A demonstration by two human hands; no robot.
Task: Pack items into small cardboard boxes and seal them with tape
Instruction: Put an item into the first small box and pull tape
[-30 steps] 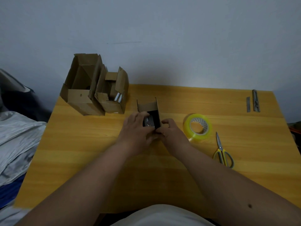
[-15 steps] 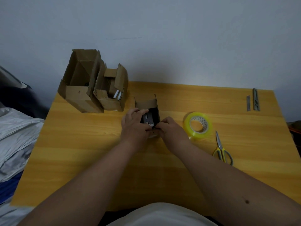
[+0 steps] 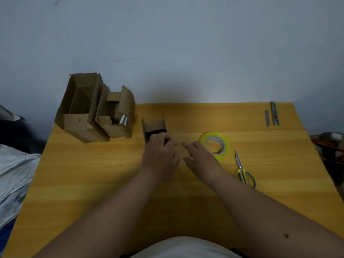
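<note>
Yellow wood-grain worktop (image 3: 93, 183) carries everything, set against a grey wall. Beyond and well to the left of the left grip (image 3: 160, 155), two opened cardboard boxes stand touching: a large box (image 3: 78, 116), flaps up, and a medium box (image 3: 116, 118) with something pale showing inside. Just beyond the left grip sits the small cardboard box (image 3: 154, 125), flaps upright, interior dark; the left grip's fingers curl at its near edge, apparently holding it, though blur hides the exact contact. The right grip (image 3: 202, 158) lies just to the right of the left one, fingers extended and relaxed, holding nothing. A yellow tape roll (image 3: 216, 144) lies flat, just beyond the right grip. Yellow-handled scissors (image 3: 243, 171) lie near, to its right. Two thin metal strips (image 3: 271, 114) lie well apart at the far right corner.
</note>
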